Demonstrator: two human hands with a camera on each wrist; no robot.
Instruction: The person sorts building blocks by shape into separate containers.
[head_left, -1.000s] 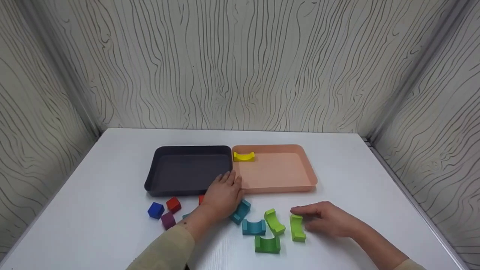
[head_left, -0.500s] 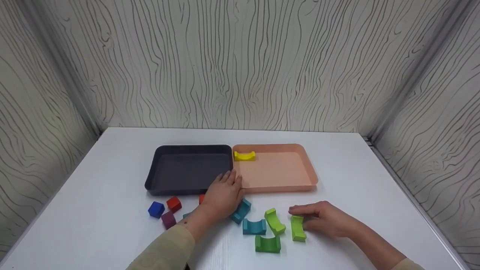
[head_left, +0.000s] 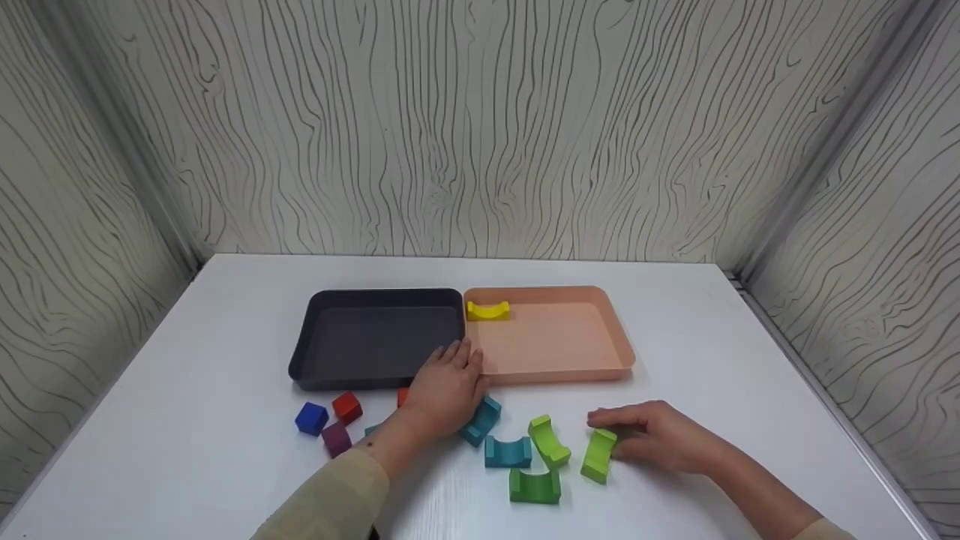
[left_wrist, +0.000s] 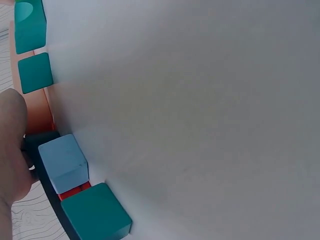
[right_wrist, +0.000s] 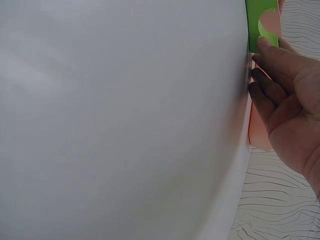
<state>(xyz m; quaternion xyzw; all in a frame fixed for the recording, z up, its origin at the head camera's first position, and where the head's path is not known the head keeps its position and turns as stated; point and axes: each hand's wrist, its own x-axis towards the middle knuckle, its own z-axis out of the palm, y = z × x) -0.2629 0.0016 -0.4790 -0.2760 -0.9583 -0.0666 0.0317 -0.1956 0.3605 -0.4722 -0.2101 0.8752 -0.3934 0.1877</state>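
My left hand (head_left: 444, 384) lies palm down with fingers extended over the adjoining edges of the dark tray (head_left: 322, 379) and the peach tray (head_left: 559, 375). Under and beside it, a teal notched block (head_left: 482, 421) and a red block (head_left: 403, 395) are partly covered. My right hand (head_left: 660, 439) is at a light green notched block (head_left: 599, 455), thumb right at its side and index finger stretched beyond its far end. In the right wrist view the thumb tip overlaps the green block (right_wrist: 256, 25), with the other fingers loosely bent below.
A yellow notched block (head_left: 488, 311) sits in the peach tray's back left corner. Left of my forearm are blue (head_left: 312, 419), red (head_left: 347, 408) and purple (head_left: 337, 439) cubes. Between the hands lie another teal (head_left: 508, 453), another light green (head_left: 549, 442) and a darker green block (head_left: 535, 487).
The light green block at my right hand has turned, its far end swinging right and its near end slightly left. My right hand has shifted slightly right; the left stays put.
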